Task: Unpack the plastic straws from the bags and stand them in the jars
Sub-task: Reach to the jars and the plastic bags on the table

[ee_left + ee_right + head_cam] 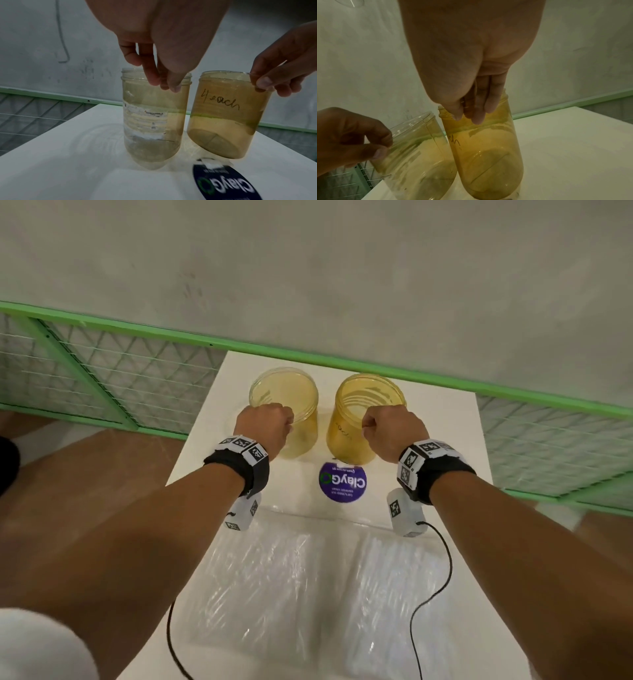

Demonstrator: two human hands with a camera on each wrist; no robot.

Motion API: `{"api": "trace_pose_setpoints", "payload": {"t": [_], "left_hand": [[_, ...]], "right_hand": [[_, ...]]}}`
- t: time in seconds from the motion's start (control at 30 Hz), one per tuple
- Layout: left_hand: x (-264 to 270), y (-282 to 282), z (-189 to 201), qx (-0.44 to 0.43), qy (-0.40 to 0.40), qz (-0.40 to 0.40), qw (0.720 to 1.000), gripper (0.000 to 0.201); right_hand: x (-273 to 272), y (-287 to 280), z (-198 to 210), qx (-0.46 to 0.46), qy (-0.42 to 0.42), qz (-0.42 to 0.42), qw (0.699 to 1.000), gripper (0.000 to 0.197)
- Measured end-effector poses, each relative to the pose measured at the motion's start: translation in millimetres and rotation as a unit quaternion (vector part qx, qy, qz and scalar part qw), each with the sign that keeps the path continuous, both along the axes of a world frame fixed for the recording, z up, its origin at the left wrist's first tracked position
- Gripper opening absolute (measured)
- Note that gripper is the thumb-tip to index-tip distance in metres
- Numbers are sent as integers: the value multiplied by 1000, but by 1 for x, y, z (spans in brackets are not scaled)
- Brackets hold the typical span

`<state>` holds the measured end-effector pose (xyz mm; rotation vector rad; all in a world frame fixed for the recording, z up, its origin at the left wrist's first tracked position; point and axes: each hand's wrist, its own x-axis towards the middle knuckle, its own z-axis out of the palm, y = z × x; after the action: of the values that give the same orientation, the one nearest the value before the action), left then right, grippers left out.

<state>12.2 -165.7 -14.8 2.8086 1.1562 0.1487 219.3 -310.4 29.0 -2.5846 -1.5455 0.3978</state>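
Observation:
Two empty jars stand side by side at the far end of the white table [442, 440]: a pale yellow jar [286, 402] on the left and an amber jar [366, 405] on the right. My left hand [265, 424] pinches the near rim of the pale jar [154, 121], thumb outside and fingers inside. My right hand [390, 428] pinches the rim of the amber jar [488, 155] the same way. The amber jar [223, 119], marked "4 each", is tilted. Two clear bags of straws [257, 577] [404, 583] lie flat near me.
A round purple sticker [342, 481] lies on the table between the jars and the bags. A green-framed wire fence [102, 371] runs behind the table, with a grey wall beyond. Black cables [442, 573] hang from my wrist cameras over the bags.

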Motion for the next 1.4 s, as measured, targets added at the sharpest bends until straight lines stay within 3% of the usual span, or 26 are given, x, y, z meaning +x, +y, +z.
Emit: {"api": "trace_pose_setpoints", "payload": {"t": [0.3,0.73,0.83,0.93,1.0,1.1,1.17,1.23,1.33,1.4], "left_hand": [[-15,-87,-2,4,28,-37,999,16],[-7,-96,-15,2,68,-11,998,24],[-11,-96,-19,-21,19,-11,1000,50],[-25,-98,-29,-44,-69,-7,997,78],[-39,-99,-38,-40,-130,13,991,76],[-64,-97,-47,-38,-174,85,980,59],[-84,-95,-58,-59,-143,151,976,54],[-104,-96,-72,-111,-40,231,966,57],[-127,-103,-91,-219,121,331,910,83],[-136,-108,-101,-280,129,375,874,101]], "right_hand": [[-9,-108,-4,-3,13,-33,999,17],[-16,-105,-32,-45,-6,-54,997,19],[-11,-104,-31,-57,-15,-60,996,24],[-7,-107,-34,-38,0,-54,998,48],[-10,-109,-36,-8,-8,-55,998,56],[-19,-113,-39,86,-31,-52,994,45],[-27,-114,-42,147,-2,-14,989,28],[-40,-115,-47,157,68,34,985,12],[-60,-114,-60,83,155,87,981,6],[-74,-114,-72,31,185,105,977,10]]}}
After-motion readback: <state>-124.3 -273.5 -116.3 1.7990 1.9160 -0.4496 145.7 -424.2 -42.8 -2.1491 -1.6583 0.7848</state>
